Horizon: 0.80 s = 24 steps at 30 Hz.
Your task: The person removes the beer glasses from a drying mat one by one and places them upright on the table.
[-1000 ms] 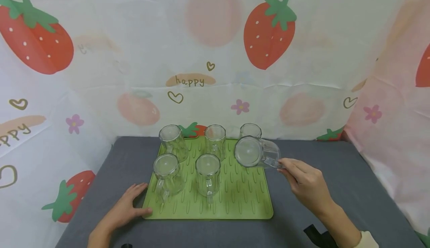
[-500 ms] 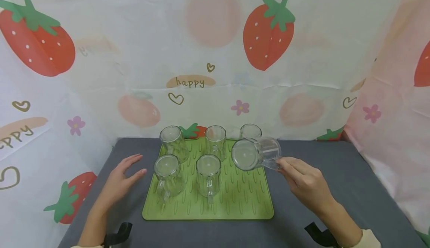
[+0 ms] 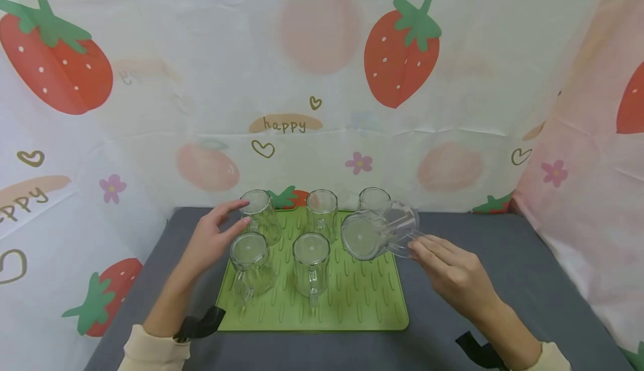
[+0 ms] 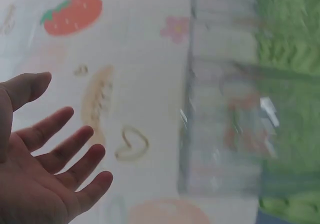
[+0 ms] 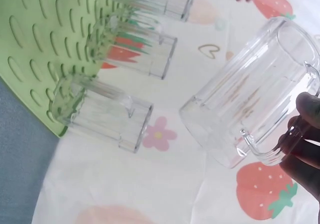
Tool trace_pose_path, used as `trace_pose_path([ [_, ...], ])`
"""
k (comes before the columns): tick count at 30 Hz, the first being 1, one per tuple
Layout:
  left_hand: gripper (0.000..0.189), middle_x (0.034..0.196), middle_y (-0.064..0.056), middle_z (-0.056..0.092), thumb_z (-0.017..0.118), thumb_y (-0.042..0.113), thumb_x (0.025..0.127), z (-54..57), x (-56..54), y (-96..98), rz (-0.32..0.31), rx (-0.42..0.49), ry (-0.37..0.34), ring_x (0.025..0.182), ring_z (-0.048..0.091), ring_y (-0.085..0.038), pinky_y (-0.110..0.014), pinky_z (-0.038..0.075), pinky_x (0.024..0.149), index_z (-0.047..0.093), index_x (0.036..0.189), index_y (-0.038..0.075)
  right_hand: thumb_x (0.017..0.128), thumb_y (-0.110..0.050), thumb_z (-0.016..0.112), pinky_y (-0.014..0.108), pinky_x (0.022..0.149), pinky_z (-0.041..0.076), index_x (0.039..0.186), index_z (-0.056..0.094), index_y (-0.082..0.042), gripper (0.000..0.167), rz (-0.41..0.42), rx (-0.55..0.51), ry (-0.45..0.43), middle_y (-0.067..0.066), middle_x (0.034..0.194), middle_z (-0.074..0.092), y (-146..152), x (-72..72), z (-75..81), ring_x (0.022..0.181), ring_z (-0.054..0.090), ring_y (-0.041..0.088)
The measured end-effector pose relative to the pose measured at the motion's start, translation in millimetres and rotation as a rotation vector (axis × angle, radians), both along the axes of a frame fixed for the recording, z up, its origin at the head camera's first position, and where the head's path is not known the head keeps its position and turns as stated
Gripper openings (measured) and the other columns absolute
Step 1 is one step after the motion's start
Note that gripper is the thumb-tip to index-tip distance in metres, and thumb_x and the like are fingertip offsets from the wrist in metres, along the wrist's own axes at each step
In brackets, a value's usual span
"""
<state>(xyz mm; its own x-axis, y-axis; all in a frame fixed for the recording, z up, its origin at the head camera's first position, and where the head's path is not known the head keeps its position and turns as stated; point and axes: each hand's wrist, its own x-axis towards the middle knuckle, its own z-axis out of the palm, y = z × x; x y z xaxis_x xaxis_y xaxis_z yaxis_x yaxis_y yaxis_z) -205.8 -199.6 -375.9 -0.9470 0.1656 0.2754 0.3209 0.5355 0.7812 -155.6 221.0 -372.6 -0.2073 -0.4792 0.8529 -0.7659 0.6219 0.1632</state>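
Observation:
My right hand (image 3: 455,273) pinches the handle of a clear glass mug (image 3: 363,238), held tilted above the right part of a green drying mat (image 3: 352,312). In the right wrist view, fingers and thumb curl round the handle of that mug (image 5: 240,92). My left hand (image 3: 205,242) hovers over the mat's left edge, near the back-left upturned mug (image 3: 264,223). Its fingers are spread and hold nothing, as the left hand (image 4: 50,164) in the left wrist view also shows. Whether the left fingertips touch the back-left mug cannot be told from the head view.
More upturned glass mugs stand on the mat: front left (image 3: 250,262), front middle (image 3: 312,265), back middle (image 3: 322,212) and back right (image 3: 374,196), the last partly hidden by the held mug. Around the mat lies a grey tabletop (image 3: 508,253). A strawberry-print curtain (image 3: 483,80) hangs behind.
My left hand has lifted from the mat's left edge and moved up and right toward the back-left mug. The mug in my right hand has shifted slightly left and tilted further.

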Motion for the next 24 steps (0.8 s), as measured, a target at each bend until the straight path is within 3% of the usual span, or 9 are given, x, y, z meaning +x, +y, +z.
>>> trace_pose_path([
  [10, 0.045, 0.143, -0.016, 0.051, 0.055, 0.024, 0.1, 18.9, -9.0, 36.9, -0.148, 0.175, -0.11, 0.133, 0.048, -0.035, -0.052, 0.043, 0.107, 0.049, 0.141, 0.005, 0.103, -0.021, 0.049, 0.034, 0.064, 0.058, 0.09, 0.077, 0.001, 0.037, 0.038, 0.024, 0.046, 0.014, 0.083, 0.076, -3.3, -2.0, 2.2, 0.076, 0.072, 0.027],
  [18, 0.047, 0.144, -0.015, 0.05, 0.055, 0.027, 0.1, 31.4, -16.3, 60.8, -0.253, 0.246, -0.188, 0.133, 0.048, -0.032, -0.05, 0.041, 0.109, 0.047, 0.142, 0.006, 0.103, -0.018, 0.05, 0.034, 0.064, 0.058, 0.087, 0.077, -0.001, 0.036, 0.074, 0.023, 0.082, 0.011, 0.082, 0.076, -5.7, -2.4, 3.4, 0.075, 0.072, 0.027],
  [24, 0.046, 0.142, -0.016, 0.051, 0.056, 0.026, 0.1, 37.0, -18.2, 81.7, -0.337, 0.332, -0.281, 0.133, 0.048, -0.033, -0.046, 0.045, 0.108, 0.048, 0.141, 0.006, 0.104, -0.013, 0.046, 0.034, 0.065, 0.058, 0.088, 0.077, -0.001, 0.036, 0.081, 0.055, 0.098, 0.011, 0.083, 0.076, -8.4, -2.3, 5.3, 0.077, 0.072, 0.027],
])
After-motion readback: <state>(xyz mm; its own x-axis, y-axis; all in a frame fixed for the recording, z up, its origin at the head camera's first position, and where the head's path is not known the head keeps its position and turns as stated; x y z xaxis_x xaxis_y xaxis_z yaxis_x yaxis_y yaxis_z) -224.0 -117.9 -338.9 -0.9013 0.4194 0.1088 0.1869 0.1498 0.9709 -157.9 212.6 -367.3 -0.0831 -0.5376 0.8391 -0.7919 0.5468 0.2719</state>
